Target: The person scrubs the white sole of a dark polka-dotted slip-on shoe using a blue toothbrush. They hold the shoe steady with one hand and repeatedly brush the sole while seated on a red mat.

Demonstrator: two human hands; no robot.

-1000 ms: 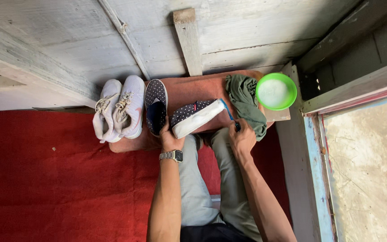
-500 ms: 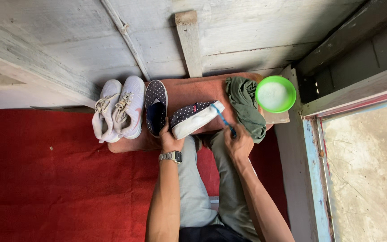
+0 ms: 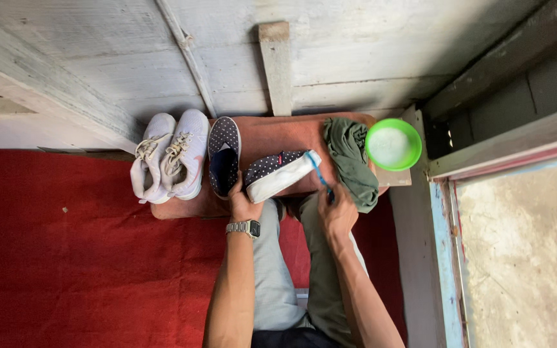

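Head view: left hand (image 3: 243, 205) is closed on the heel end of a dotted shoe (image 3: 281, 174), holding it on its side so the white sole faces the person. A watch (image 3: 244, 227) sits on that wrist. Right hand (image 3: 337, 212) is closed on a blue toothbrush (image 3: 320, 177); the brush head touches the toe end of the sole. The shoe lies near the middle of a brown board (image 3: 278, 136), close to its near edge.

Second dotted shoe (image 3: 224, 154) stands upright just left of the held one, opening up — the two are touching or nearly so. A pair of white sneakers (image 3: 169, 161) occupies the board's left end, side by side, partly overhanging the left edge. A green cloth (image 3: 351, 161) lies crumpled at the right end, just beside the right hand. A green bowl (image 3: 392, 144) with pale contents sits at the far-right corner — next to the cloth. A red mat (image 3: 66, 258) covers the floor below the board.
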